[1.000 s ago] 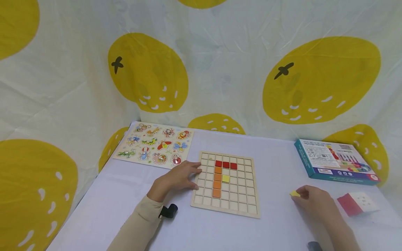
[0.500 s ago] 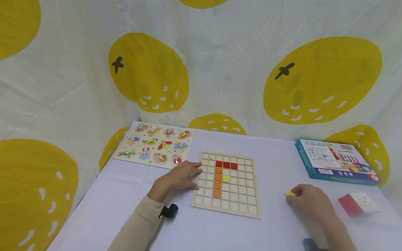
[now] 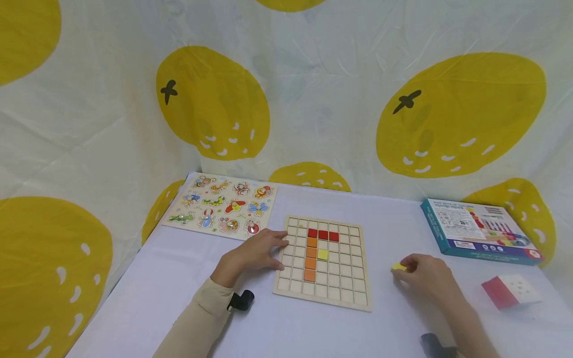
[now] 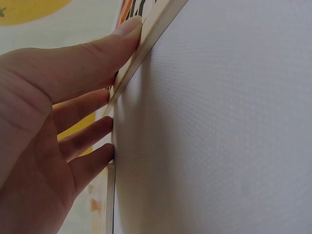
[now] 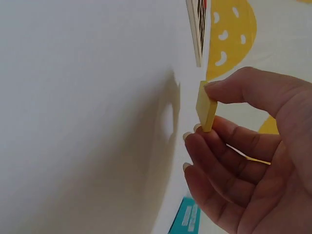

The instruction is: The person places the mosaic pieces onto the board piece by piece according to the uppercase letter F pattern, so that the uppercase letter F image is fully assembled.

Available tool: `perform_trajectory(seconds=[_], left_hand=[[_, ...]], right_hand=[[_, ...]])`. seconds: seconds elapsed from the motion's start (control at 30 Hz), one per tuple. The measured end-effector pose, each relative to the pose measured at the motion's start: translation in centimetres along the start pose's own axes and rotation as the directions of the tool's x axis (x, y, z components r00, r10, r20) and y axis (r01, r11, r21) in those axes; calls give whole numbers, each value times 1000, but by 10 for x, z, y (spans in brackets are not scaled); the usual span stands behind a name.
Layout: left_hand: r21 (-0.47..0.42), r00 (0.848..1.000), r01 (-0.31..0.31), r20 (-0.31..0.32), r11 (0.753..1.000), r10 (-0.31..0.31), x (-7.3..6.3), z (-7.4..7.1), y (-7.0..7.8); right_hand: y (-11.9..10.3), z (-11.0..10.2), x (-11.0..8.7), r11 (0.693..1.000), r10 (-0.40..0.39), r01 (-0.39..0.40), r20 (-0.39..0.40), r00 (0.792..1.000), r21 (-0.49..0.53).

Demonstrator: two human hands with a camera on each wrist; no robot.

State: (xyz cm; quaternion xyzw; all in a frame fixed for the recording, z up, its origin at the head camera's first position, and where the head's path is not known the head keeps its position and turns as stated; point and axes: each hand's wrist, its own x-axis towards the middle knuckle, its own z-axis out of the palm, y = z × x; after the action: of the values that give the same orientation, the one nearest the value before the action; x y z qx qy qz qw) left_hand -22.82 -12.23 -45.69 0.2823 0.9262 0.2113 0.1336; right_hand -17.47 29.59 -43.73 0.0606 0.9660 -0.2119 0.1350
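Note:
My left hand (image 3: 256,252) rests at the left edge of a wooden grid board (image 3: 346,298), its thumb and fingertips touching the rim. In the left wrist view the thumb (image 4: 105,53) lies along the board's edge with the fingers spread below. On the board sit a row of red tiles (image 3: 323,235), a column of orange tiles (image 3: 310,263) and one yellow tile (image 3: 322,254). To the board's right, my right hand (image 3: 427,274) pinches another yellow square tile (image 5: 206,106) between thumb and fingertips, held above the white tabletop.
An insect picture puzzle (image 3: 219,204) lies at the back left. A teal-edged toy box (image 3: 481,231) lies at the back right. A red-and-white block (image 3: 510,291) sits right of my right hand. A fruit-print curtain (image 3: 322,99) stands behind the table.
My right hand has moved left towards the board and slightly away from me, carrying the yellow tile. My left hand has stayed at the board's edge.

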Motion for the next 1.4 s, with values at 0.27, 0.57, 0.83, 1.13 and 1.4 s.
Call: perform_trajectory(seconds=[0.27,0.57,0.83,1.13,1.4], left_hand=[[-14,1000,-3,-4,1000,3,0,0,-1],[-18,1000,-10,-7,1000,10,0,3,-2],[-17,1000,-5,-6,1000,5,0,1,0],[-17,1000,-6,-8,1000,6,0,1,-1],[-19,1000,3,-4,1000,-3,0,1,0]], right_hand=[[-38,12,5,988,-155,156,-75,985,8],[-77,26,8,967,-249,252,-86,965,24],[-98,37,15,950,-310,312,-89,947,14],[-110,50,26,933,-359,359,-63,931,-4],[-111,56,28,933,-360,359,-64,931,-28]])
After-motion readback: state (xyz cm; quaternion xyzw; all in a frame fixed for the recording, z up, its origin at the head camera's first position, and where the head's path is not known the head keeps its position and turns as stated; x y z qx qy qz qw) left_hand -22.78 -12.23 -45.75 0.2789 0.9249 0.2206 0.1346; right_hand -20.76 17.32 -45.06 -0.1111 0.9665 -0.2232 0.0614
